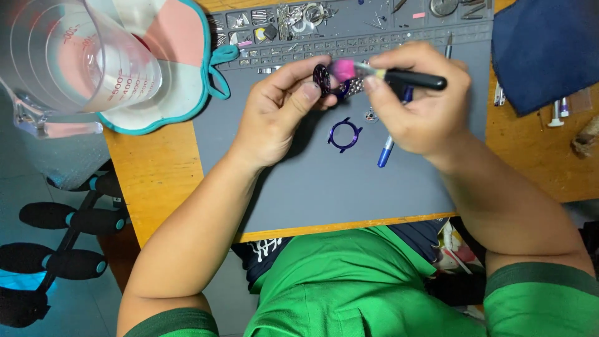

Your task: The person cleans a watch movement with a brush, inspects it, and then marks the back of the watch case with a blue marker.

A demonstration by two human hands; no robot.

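My left hand (277, 112) pinches a small round purple watch case (322, 80) with a metal band piece (354, 86) hanging from it, held above the grey work mat (324, 181). My right hand (415, 100) grips a black-handled brush (412, 78) whose pink bristles (343, 68) touch the watch case. A purple ring-shaped watch bezel (344, 135) lies on the mat just below the hands. A blue pen-like tool (387, 150) lies partly under my right hand.
Small parts fill the compartments of the mat's tray (299, 25) at the far edge. A clear measuring jug (75, 62) stands at top left on a pink and teal pad (181, 56). A dark blue cloth (543, 50) and small tools (558, 109) lie at right on the wooden table (156, 175).
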